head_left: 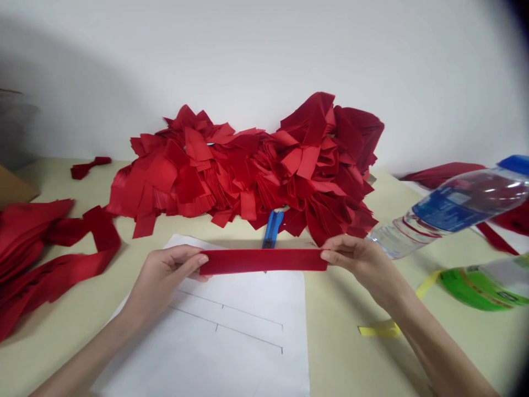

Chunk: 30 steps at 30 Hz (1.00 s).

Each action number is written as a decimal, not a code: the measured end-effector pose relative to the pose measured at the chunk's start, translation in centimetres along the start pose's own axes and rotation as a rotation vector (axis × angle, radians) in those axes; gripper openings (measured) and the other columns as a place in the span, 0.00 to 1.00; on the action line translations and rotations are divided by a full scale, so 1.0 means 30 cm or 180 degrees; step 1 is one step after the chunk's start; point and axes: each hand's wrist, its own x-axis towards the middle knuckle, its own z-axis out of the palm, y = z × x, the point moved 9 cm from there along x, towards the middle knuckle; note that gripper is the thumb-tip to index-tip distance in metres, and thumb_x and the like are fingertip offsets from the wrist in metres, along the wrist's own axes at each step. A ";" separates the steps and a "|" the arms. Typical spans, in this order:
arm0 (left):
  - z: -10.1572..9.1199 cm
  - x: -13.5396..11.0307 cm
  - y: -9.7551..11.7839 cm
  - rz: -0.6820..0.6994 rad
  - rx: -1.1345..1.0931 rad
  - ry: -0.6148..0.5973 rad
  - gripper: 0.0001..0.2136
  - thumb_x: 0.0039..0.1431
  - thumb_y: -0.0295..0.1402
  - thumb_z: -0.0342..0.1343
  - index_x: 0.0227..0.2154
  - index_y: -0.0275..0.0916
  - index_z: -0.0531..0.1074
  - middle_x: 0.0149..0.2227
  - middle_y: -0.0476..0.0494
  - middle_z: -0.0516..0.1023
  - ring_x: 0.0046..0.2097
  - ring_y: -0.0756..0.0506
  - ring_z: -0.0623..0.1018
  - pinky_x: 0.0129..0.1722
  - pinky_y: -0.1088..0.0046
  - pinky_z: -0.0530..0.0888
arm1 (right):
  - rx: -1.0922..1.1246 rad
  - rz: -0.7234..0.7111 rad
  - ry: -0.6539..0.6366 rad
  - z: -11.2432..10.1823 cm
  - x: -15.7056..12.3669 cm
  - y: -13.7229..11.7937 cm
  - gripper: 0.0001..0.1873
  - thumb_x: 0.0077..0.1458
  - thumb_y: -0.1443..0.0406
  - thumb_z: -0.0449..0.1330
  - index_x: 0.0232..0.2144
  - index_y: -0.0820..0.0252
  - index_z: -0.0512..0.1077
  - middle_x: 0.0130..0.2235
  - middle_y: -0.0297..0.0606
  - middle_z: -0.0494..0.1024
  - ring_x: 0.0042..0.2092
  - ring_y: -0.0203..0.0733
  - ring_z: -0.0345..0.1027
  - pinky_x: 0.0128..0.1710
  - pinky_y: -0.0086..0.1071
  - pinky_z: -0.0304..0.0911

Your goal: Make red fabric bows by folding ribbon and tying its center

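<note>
A red fabric strip (262, 261) is stretched level between my two hands, above the top part of a white paper sheet (264, 375). My left hand (171, 273) pinches its left end between thumb and fingers. The right end is pinched the same way by my right hand (351, 259). Marked lines are drawn on the paper below. Just behind the strip lies a blue tool (273, 229), partly hidden by the strip and the red pile; its kind is unclear.
A big pile of red strips (248, 176) stands against the wall. More red strips (61, 253) lie at the left, with a small red bow-shaped piece (90, 165) behind. On the right are a clear water bottle (450, 204), a green-labelled bottle (487, 284) and yellow tape (378, 330).
</note>
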 end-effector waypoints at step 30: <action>0.010 0.028 -0.040 -0.0324 0.0169 -0.0503 0.11 0.51 0.40 0.57 0.22 0.38 0.71 0.19 0.50 0.76 0.24 0.49 0.76 0.28 0.76 0.73 | -0.0701 0.0215 -0.1022 0.063 -0.059 0.007 0.16 0.55 0.51 0.54 0.29 0.58 0.63 0.13 0.21 0.51 0.14 0.27 0.41 0.15 0.24 0.37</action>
